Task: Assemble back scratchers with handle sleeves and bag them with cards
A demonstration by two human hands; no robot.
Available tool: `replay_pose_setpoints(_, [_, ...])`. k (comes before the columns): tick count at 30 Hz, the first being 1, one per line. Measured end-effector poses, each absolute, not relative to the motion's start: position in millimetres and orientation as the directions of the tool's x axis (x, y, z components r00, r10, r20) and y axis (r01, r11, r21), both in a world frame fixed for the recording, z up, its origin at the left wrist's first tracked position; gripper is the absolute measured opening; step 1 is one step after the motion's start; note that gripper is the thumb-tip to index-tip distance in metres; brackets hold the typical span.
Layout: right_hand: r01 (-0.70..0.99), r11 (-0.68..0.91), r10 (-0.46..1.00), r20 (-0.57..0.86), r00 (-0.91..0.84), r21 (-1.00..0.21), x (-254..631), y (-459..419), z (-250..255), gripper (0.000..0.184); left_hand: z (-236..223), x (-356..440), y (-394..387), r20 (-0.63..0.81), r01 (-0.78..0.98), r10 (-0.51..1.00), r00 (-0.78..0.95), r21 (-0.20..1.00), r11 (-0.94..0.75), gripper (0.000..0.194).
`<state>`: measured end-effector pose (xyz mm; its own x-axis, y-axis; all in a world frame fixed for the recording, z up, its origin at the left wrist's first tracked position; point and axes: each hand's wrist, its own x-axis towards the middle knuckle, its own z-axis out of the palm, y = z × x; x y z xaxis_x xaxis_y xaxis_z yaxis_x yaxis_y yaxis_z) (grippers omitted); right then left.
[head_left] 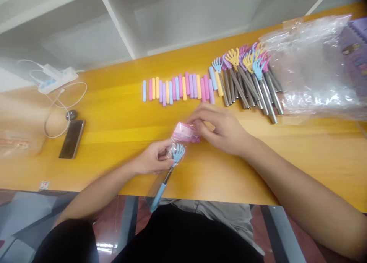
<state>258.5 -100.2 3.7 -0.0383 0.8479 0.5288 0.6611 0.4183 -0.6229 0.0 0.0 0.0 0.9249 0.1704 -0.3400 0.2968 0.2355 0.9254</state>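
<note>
The left hand [151, 161] grips a blue back scratcher [169, 175] inside a clear sleeve at the bench [114, 114] front edge, while the right hand [222, 129] pinches the sleeve's pink header card [185, 133]. This unit appears nearly packed. A row of loose grips [179, 88] and a pile of bare scratchers [249, 79] beside the plastic bag [312, 64] remain unpacked.

1. The small white sticker [44, 185] at the near edge of the yellow wooden table [114, 110] carries a reddish mark, too small to read.
2. The pink printed card [185, 132] under the clear wrapping shows print, blurred beyond reading.
3. The purple printed box [357, 52] behind the clear plastic bag [312, 64] bears small pictures, no legible words.
</note>
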Motion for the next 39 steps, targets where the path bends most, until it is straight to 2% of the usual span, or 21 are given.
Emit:
replay_pose_setpoints(6, [0.568, 0.389, 0.886, 0.464, -0.013, -0.725, 255, -100, 4, 0.017, 2, 0, 0, -0.362, 0.323, 0.176, 0.915, 0.922, 0.215, 0.068])
replay_pose_setpoints(10, [0.588, 0.347, 0.877, 0.475, 0.072, -0.731, 255, -98, 0, 0.016, 7, 1, 0, -0.369, 0.325, 0.203, 0.907, 0.92, 0.221, 0.072])
replay_pose_setpoints(14, [0.576, 0.263, 0.853, 0.466, 0.237, -0.774, 271, -97, 3, 0.022, 9, 2, 3, -0.362, 0.303, 0.199, 0.911, 0.912, 0.276, 0.081])
replay_pose_setpoints(17, [0.535, 0.15, 0.883, 0.357, 0.306, -0.831, 286, -98, 1, 0.032, 5, 1, 6, -0.349, 0.272, 0.228, 0.909, 0.911, 0.31, 0.081])
replay_pose_setpoints(21, [0.519, -0.053, 0.969, 0.081, 0.232, -0.853, 286, -96, -14, 0.047, -2, 1, 9, -0.295, 0.18, 0.276, 0.915, 0.91, 0.374, 0.073])
replay_pose_setpoints(23, [0.543, -0.108, 0.974, 0.021, 0.225, -0.833, 280, -96, -21, 0.053, -2, 2, 9, -0.299, 0.172, 0.294, 0.908, 0.905, 0.389, 0.071])
replay_pose_setpoints(26, [0.56, -0.093, 0.939, 0.114, 0.323, -0.824, 271, -98, -18, 0.057, -2, 3, 8, -0.295, 0.165, 0.296, 0.909, 0.904, 0.394, 0.07])
replay_pose_setpoints(28, [0.479, -0.025, 0.937, 0.147, 0.318, -0.877, 262, -101, -8, 0.057, -2, 3, 7, -0.271, 0.139, 0.296, 0.916, 0.905, 0.401, 0.072])
replay_pose_setpoints(30, [0.296, 0.016, 0.976, 0.079, 0.203, -0.955, 248, -101, 3, 0.056, -3, 3, 6, -0.251, 0.117, 0.286, 0.925, 0.903, 0.414, 0.075])
replay_pose_setpoints(33, [0.052, -0.071, 0.996, -0.068, 0.061, -0.996, 224, -97, 16, 0.048, -6, 4, 5, -0.228, 0.099, 0.275, 0.934, 0.905, 0.414, 0.075])
replay_pose_setpoints(36, [-0.005, -0.092, 0.987, -0.092, 0.129, -0.996, 208, -91, 29, 0.038, -10, 7, 5, -0.146, 0.02, 0.339, 0.929, 0.938, 0.347, 0.066])
replay_pose_setpoints(39, [0.044, 0.032, 0.954, 0.044, 0.298, -0.999, 206, -87, 50, 0.037, -11, 7, 2, -0.122, 0.023, 0.292, 0.949, 0.947, 0.321, 0.051])
